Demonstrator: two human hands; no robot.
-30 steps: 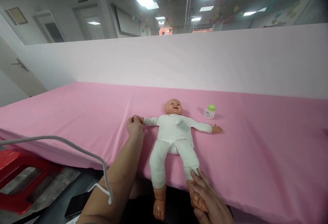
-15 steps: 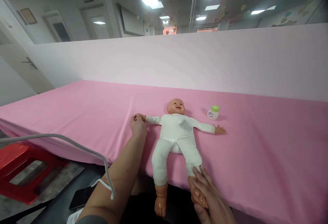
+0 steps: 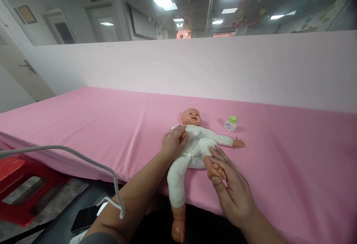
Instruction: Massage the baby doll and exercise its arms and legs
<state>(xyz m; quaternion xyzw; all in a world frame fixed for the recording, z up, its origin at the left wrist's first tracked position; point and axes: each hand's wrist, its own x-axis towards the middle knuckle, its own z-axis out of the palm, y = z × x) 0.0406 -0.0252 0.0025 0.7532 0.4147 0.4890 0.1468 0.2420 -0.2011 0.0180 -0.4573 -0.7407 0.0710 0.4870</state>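
Note:
A baby doll (image 3: 194, 137) in a white outfit lies on its back on the pink sheet, head toward the wall. My left hand (image 3: 173, 142) is closed round the doll's hand (image 3: 183, 135), holding that arm folded over its chest. With my right hand (image 3: 233, 186) I grip the doll's foot (image 3: 216, 170) and lower leg; this leg is bent, its knee raised over the belly. The other leg (image 3: 176, 182) stays straight, its foot (image 3: 178, 229) hanging past the sheet's edge. On the right the doll's other arm (image 3: 223, 140) lies stretched out.
A small clear bottle with a green cap (image 3: 231, 123) stands beside the doll's head. A white cable (image 3: 83, 158) crosses the lower left. Below it are a red stool (image 3: 19, 206) and a black phone (image 3: 85, 218). A low white wall (image 3: 178, 67) runs behind the pink sheet (image 3: 111, 125).
My left hand has brought the doll's hand inward from the side onto its chest. My right hand has pushed the held foot up toward the belly, bending the leg.

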